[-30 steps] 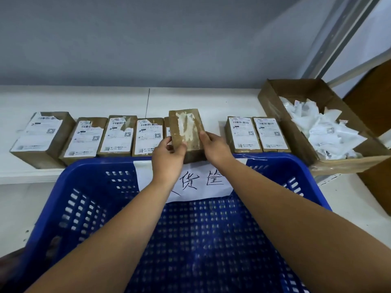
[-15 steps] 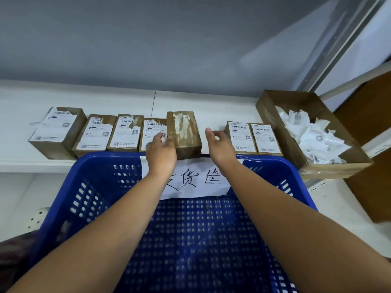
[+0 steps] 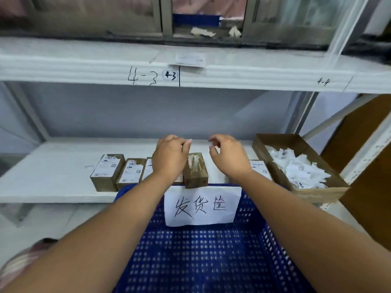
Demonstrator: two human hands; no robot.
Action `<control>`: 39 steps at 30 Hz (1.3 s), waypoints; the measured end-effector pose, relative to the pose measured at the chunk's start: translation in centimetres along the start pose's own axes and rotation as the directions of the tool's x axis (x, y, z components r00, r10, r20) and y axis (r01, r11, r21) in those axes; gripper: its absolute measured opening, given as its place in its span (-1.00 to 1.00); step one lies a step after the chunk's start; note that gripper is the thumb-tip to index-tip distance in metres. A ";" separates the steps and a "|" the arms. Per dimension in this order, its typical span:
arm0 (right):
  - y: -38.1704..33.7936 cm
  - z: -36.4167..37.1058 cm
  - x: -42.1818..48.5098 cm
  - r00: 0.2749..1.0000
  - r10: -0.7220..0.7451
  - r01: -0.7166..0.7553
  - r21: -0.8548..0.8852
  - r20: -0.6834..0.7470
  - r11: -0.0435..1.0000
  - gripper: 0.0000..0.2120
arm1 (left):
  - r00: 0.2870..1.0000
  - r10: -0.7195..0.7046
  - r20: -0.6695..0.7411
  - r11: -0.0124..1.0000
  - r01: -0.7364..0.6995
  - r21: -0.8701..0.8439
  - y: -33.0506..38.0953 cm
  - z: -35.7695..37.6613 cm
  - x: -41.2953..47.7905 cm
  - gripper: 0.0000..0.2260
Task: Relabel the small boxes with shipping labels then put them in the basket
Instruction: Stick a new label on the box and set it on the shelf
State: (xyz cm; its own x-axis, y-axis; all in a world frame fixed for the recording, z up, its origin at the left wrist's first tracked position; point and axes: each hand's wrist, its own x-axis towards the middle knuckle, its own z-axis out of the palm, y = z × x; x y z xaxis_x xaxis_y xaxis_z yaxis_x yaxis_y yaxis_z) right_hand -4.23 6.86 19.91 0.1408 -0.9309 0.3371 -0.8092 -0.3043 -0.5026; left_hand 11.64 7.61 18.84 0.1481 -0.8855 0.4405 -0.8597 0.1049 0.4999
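A small brown box point(image 3: 195, 170) with torn white label remains on top lies on the white shelf point(image 3: 53, 178), between labelled boxes. My left hand point(image 3: 169, 158) hovers above the boxes to its left, fingers loosely curled, holding nothing. My right hand point(image 3: 229, 156) hovers just right of it, also loosely curled and empty. Labelled boxes point(image 3: 108, 170) stand in a row on the left, and one more point(image 3: 261, 169) shows by my right wrist. The blue basket point(image 3: 201, 261) with a handwritten paper sign point(image 3: 202, 205) sits below the shelf edge, with no box in it.
A cardboard tray point(image 3: 281, 142) full of crumpled white label scraps stands at the right end of the shelf. An upper shelf point(image 3: 254, 75) marked 4-3 and 4-4 runs overhead. A brown panel point(image 3: 368, 166) stands at far right.
Both hands let go of the bare-topped box, which now lies on the shelf, and rose above it. The camera tilted up, bringing the upper shelf into view.
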 end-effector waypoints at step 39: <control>-9.5 -8.6 11.2 0.879 -0.393 0.186 -0.566 -0.269 0.803 -0.70 | 0.982 0.185 -0.031 0.922 -0.163 0.352 4.7 -10.4 11.4 -0.61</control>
State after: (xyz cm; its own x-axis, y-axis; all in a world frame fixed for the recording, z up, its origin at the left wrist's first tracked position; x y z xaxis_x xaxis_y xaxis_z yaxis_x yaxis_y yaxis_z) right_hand 0.17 1.02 35.32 0.2888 -0.6448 0.7077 -0.9466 -0.3030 0.1102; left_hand 14.31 2.71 33.95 0.0011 -0.8364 0.5481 -0.9885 0.0819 0.1269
